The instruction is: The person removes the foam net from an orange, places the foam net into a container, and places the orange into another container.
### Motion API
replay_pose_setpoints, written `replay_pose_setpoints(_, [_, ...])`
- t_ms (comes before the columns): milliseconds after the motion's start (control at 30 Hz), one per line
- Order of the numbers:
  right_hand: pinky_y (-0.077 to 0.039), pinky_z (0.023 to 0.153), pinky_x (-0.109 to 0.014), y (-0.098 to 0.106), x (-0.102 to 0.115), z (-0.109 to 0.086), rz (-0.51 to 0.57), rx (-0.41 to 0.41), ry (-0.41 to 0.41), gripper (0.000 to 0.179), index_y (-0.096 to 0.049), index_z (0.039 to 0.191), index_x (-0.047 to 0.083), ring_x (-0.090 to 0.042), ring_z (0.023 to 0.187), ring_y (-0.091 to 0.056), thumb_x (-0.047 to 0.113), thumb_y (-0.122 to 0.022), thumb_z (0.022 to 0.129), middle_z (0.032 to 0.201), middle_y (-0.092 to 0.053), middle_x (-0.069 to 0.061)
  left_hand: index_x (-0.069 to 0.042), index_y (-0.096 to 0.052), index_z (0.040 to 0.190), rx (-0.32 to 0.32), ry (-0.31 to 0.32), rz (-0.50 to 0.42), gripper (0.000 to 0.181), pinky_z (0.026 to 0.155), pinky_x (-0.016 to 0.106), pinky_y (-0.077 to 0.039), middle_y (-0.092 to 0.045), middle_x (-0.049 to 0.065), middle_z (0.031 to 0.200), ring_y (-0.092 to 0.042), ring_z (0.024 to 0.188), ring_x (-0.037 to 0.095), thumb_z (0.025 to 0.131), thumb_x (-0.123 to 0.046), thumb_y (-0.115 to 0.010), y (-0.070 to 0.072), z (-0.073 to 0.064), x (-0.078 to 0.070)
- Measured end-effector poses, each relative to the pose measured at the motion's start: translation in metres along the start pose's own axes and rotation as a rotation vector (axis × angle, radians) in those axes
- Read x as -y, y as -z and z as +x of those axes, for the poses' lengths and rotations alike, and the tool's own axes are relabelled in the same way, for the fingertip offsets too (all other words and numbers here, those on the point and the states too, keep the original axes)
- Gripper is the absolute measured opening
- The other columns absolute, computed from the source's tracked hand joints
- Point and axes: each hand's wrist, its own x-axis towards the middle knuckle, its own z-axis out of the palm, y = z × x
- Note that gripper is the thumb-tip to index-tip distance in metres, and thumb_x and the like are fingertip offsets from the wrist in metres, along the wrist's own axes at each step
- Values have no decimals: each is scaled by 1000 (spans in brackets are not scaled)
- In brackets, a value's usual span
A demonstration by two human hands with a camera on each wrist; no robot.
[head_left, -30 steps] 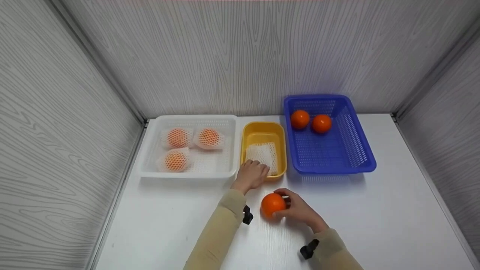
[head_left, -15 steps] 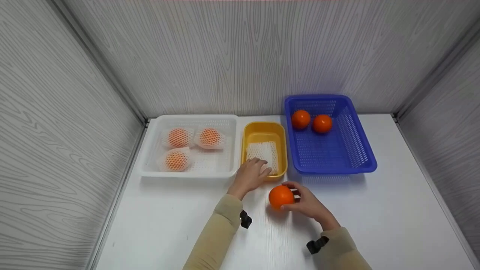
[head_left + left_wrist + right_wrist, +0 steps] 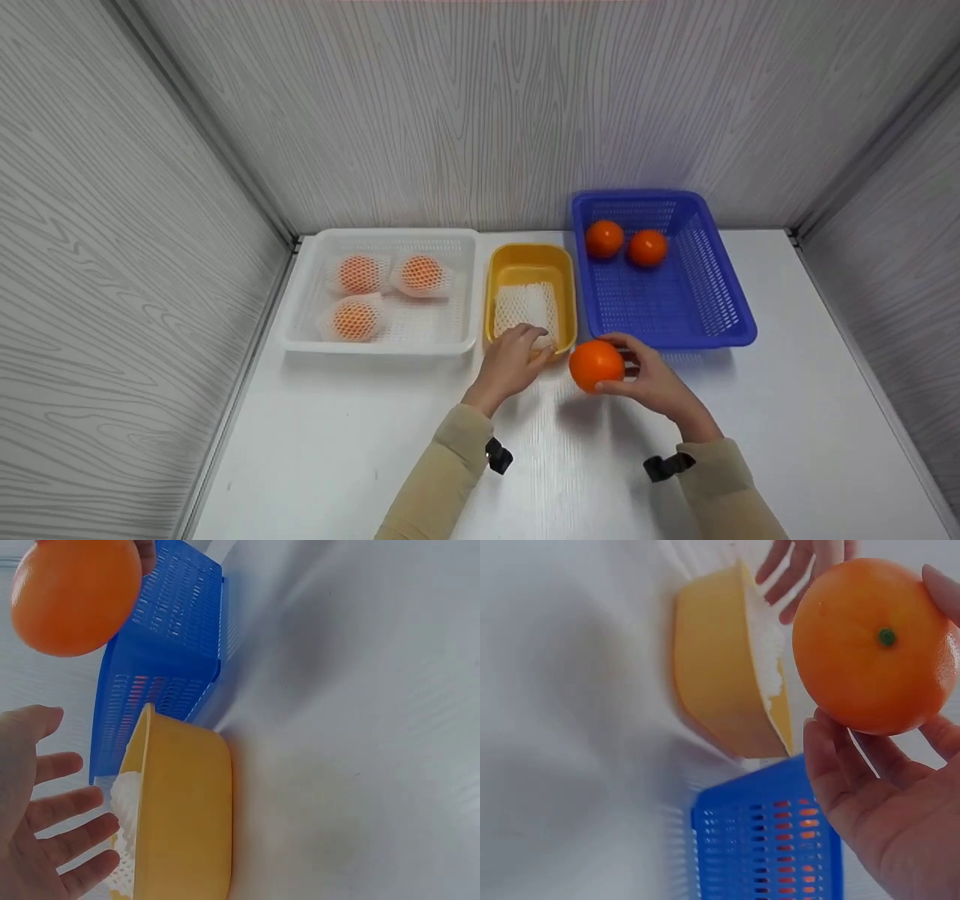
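My right hand [image 3: 654, 379] holds an orange [image 3: 596, 366] between thumb and fingers, raised over the table in front of the blue basket. In the right wrist view the orange [image 3: 874, 645] shows its small green stem mark. My left hand [image 3: 514, 364] hovers at the near edge of the yellow bin [image 3: 532, 255], its fingers spread apart in the left wrist view and gripping nothing. White foam net sleeves [image 3: 525, 309] lie inside that bin, partly hidden by the left fingers.
The blue basket [image 3: 667, 300] at the right contains two bare oranges [image 3: 647, 248]. At the left stands a white basket [image 3: 427, 326] with three net-wrapped oranges [image 3: 360, 274]. Grey wood-grain panels [image 3: 450, 112] enclose the white table [image 3: 337, 435] at the back and sides.
My right hand has lifted the orange off the table and carried it right and away from me, toward the blue basket. The left hand's fingers have loosened and drawn back slightly at the yellow bin.
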Motion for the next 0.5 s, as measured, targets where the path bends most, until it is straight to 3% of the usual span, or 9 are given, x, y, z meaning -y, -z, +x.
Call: replay_pose_setpoints(500, [-45, 96, -46, 49, 13, 23, -54, -102, 37, 76, -44, 143, 9, -30, 111, -51, 31, -82, 81, 134, -50, -12, -11, -66, 123, -8, -73, -19, 36, 95, 31, -47, -63, 2, 119, -60, 108, 18, 99, -36, -58, -10, -2, -25])
